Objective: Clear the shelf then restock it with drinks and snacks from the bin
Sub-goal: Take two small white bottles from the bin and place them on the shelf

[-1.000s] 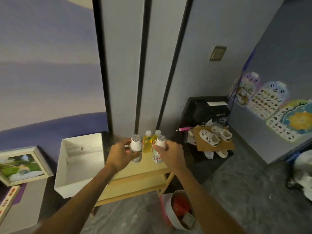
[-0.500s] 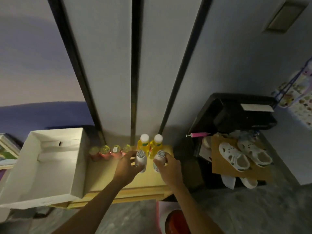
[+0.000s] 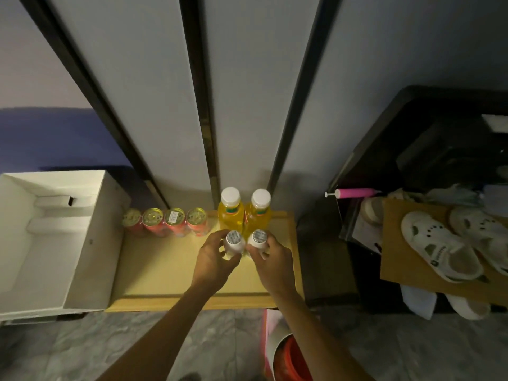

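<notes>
Both small white foil-capped bottles have come lower, just before the two yellow juice bottles. The left hand pinches one white bottle and the right hand the other; a careless release could topple them on the pale wooden shelf.

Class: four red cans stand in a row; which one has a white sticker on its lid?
The third can from the left; the other lids are bare.

two white bottles upright, shelf
</notes>
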### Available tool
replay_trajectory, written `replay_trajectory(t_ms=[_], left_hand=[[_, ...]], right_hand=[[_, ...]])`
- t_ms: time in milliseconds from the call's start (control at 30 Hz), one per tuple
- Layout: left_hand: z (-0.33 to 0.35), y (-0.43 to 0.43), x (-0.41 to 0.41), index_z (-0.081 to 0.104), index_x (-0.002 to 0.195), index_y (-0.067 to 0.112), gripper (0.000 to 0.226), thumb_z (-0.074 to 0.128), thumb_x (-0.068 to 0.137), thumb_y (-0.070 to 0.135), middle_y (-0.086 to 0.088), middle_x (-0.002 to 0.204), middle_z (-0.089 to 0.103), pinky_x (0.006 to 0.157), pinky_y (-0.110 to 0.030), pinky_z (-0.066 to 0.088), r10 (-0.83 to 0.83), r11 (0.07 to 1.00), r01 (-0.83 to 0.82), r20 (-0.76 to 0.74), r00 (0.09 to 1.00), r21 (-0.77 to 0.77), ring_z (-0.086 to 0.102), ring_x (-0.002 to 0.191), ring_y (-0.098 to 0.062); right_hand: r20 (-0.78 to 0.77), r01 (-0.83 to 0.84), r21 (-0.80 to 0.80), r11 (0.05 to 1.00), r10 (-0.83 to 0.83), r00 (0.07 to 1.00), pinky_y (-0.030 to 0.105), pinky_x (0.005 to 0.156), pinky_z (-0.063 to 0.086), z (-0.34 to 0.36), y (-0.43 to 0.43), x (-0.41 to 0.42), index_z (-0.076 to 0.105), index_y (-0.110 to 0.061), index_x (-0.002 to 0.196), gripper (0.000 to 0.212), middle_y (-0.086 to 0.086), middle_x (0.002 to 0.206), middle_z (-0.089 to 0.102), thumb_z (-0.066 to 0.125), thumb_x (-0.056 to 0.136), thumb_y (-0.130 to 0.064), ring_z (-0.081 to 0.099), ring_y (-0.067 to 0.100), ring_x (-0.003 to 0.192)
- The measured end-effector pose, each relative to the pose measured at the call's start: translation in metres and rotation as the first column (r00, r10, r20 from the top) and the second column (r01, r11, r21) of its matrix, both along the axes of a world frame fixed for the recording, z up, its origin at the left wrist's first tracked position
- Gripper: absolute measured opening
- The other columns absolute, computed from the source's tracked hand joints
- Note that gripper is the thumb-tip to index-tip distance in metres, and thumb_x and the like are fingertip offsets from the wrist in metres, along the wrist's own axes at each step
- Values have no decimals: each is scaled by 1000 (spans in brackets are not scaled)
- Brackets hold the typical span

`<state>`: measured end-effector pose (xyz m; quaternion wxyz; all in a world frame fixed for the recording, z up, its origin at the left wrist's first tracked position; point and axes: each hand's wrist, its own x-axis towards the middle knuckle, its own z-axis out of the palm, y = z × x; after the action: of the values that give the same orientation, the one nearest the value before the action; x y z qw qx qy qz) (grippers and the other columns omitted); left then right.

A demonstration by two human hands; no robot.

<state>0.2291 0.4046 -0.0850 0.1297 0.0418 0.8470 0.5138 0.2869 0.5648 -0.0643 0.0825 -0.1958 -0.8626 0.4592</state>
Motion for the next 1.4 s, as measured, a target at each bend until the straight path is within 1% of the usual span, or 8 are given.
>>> replay_trajectory(t_ms=[133, 400, 567, 633, 767, 900, 1167, 1400], left_hand=[[3, -3, 1, 62, 137, 27, 65, 91, 80, 14, 11, 127, 67, 95, -27, 59, 7, 998, -8, -22, 1000, -54, 67, 113, -9], [53, -30, 5, 39, 158, 33, 82, 78, 88, 52, 4, 159, 51, 107, -48, 54, -170, 962, 156, -41, 985, -224, 55, 139, -22], [151, -65, -2, 35, 160, 30, 84, 49, 92, 78, 2, 163, 44, 110, -43, 48, -266, 926, 206, -161, 950, -317, 50, 143, -23], [197, -83, -13, 31, 163, 30, 85, 47, 95, 77, 3, 168, 36, 114, -44, 45, -318, 907, 228, -223, 922, -354, 44, 147, -22], [291, -119, -30, 18, 167, 31, 90, 41, 95, 79, 3, 175, 17, 129, -50, 21, -407, 849, 203, -358, 840, -487, 17, 161, -22], [370, -156, -37, 13, 168, 30, 97, 27, 91, 88, 3, 176, 10, 130, -50, 3, -434, 819, 165, -405, 805, -550, 2, 163, -20], [467, -226, -13, 12, 168, 25, 105, 19, 87, 91, -4, 175, 17, 131, -53, 9, -341, 823, 7, -484, 806, -567, 10, 162, -25], [501, -318, 50, 17, 168, 23, 104, 18, 88, 90, -2, 175, 18, 131, -54, 14, -104, 793, -267, -554, 826, -547, 13, 162, -25]], right_hand=[[44, 13, 18, 1000, -14, 999, 36, 96, 61, -3, -4, 2, 63, -26, 138, 47, -12, 125, 75, 73, 98, -48, 71, 8, 113], [182, -67, 102, 992, 48, 982, 44, 117, 46, 43, 9, 23, 25, -29, 165, 98, -6, 165, 43, 66, 88, -75, 44, 18, 150], [187, -171, 317, 933, 116, 976, 38, 121, 33, 145, 17, 28, 20, -22, 168, 102, -1, 174, 24, 66, 91, -71, 24, 20, 160], [184, -191, 375, 907, 130, 974, 41, 124, 28, 195, 13, 20, 17, -20, 169, 109, 1, 176, 17, 64, 89, -76, 17, 21, 162], [236, -229, 460, 858, 130, 963, 54, 126, 24, 297, -8, 2, 3, -23, 169, 120, 2, 178, 0, 54, 83, -89, 6, 27, 163], [233, -242, 529, 813, 135, 963, 53, 129, 22, 386, -44, -6, 6, -18, 170, 121, 7, 178, 1, 48, 84, -92, 6, 29, 163], [174, -281, 599, 750, 221, 960, 53, 128, 22, 480, -121, -8, 9, -16, 170, 118, 8, 178, 6, 42, 86, -92, 9, 31, 163], [93, -366, 634, 681, 402, 911, 50, 128, 25, 509, -192, -14, 12, -12, 169, 115, 10, 177, 10, 43, 88, -89, 13, 30, 162]])
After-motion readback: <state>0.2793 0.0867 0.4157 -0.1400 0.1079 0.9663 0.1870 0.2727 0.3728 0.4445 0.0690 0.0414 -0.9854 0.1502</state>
